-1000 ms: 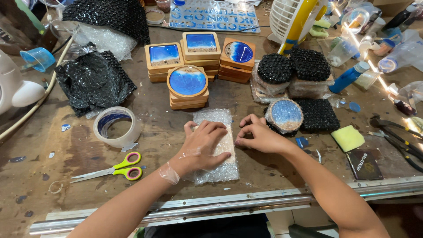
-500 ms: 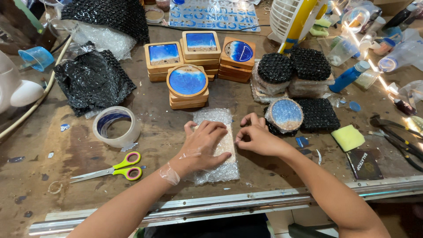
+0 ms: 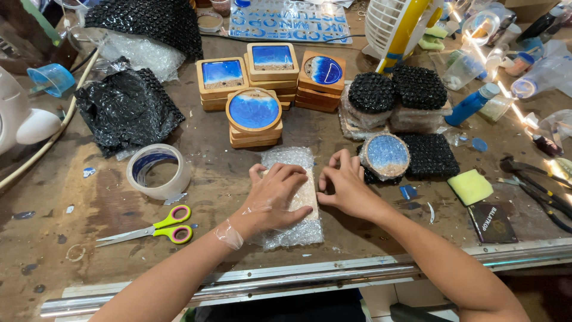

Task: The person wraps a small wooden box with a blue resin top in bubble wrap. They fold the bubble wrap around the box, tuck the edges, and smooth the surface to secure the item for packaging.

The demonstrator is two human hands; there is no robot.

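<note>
Clear bubble wrap [image 3: 293,229] under your flat open left hand [image 3: 275,200], wooden piece [image 3: 305,194] beneath, right hand [image 3: 345,189] loosely curled, pinching wrap edge

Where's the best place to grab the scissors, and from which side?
Take the scissors by the green-and-pink loop handles at their right end, coming from above and the right. They lie flat on the table, blades pointing left, loops toward the left hand.

tape roll [image 3: 158,172] left of bubble wrap [image 3: 290,203]

Clear bubble-wrap package [image 3: 292,197] under hands, black-wrapped bundles [image 3: 396,92] behind
</note>
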